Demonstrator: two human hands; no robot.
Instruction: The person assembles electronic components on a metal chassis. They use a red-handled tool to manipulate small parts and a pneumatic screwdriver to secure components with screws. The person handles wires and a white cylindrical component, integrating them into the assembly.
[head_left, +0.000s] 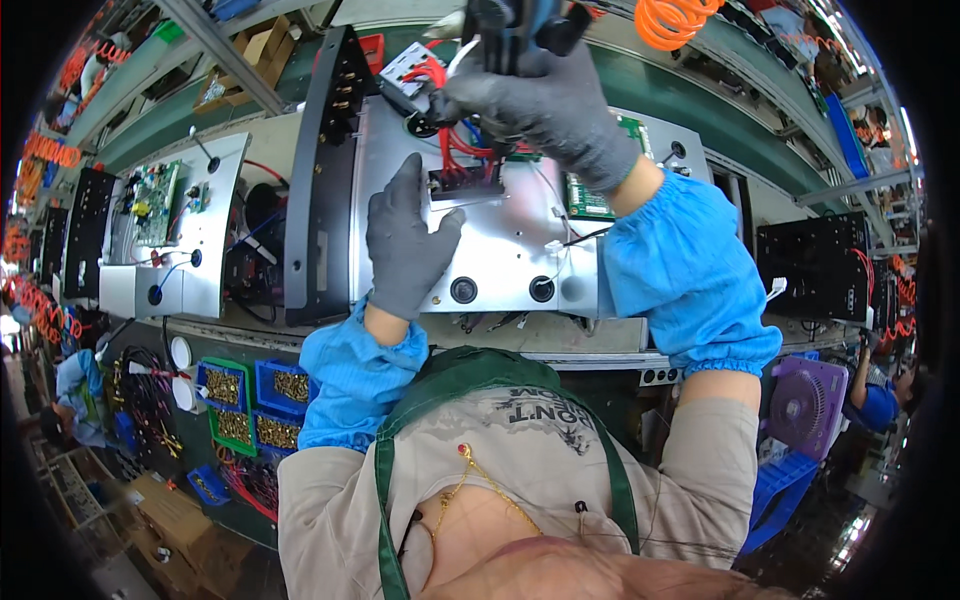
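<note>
My right hand (pixel 565 115), in a grey glove, is closed around a black and blue power screwdriver (pixel 515 35), held over the far part of a shiny metal panel (pixel 490 235). Its tip is hidden by the glove and wires. Below it, a black block (pixel 465 185) with red wires (pixel 447 140) is on the panel. My left hand (pixel 408 240), gloved too, lies open on the panel just left of the block, thumb and fingers spread. A green circuit board (pixel 590 196) sits right of the block, partly behind my right wrist.
A tall black panel (pixel 325 180) stands along the left side of the work. Further left is another metal unit with a circuit board (pixel 155 205). Bins of brass-coloured fasteners (pixel 232 428) sit at lower left. An orange coiled hose (pixel 675 20) hangs above; a purple fan (pixel 808 405) stands at right.
</note>
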